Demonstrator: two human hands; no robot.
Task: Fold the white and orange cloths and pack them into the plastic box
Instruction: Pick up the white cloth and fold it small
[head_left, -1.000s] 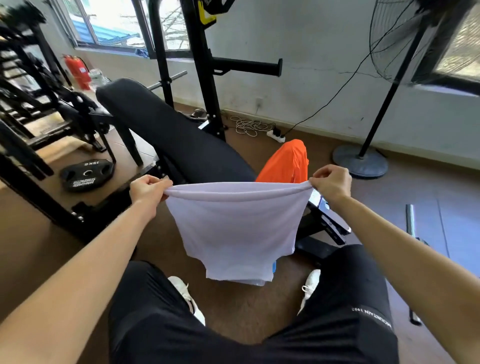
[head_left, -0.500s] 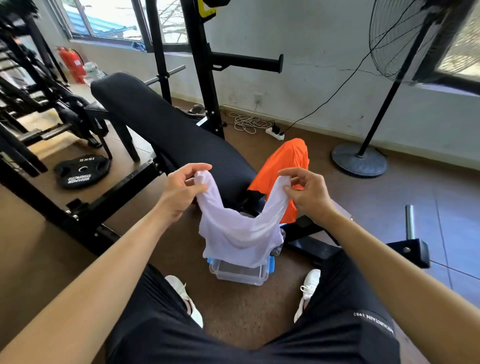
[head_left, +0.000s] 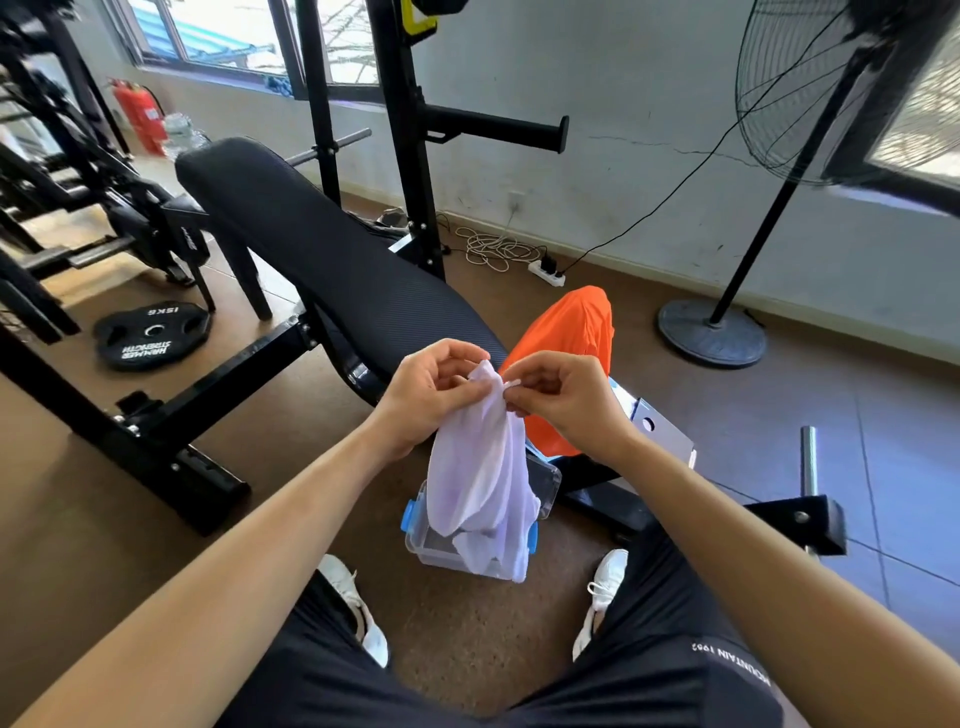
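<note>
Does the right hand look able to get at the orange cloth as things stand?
Probably yes. The orange cloth hangs just beyond the right hand with nothing between them; but that hand pinches the white cloth, as does the left hand, so it must let go first.

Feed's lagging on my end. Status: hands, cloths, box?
Left hand and right hand pinch the white cloth at its top. Cloth hangs bunched over the plastic box. Orange cloth behind by the bench, untouched. Nothing else over the box.
</note>
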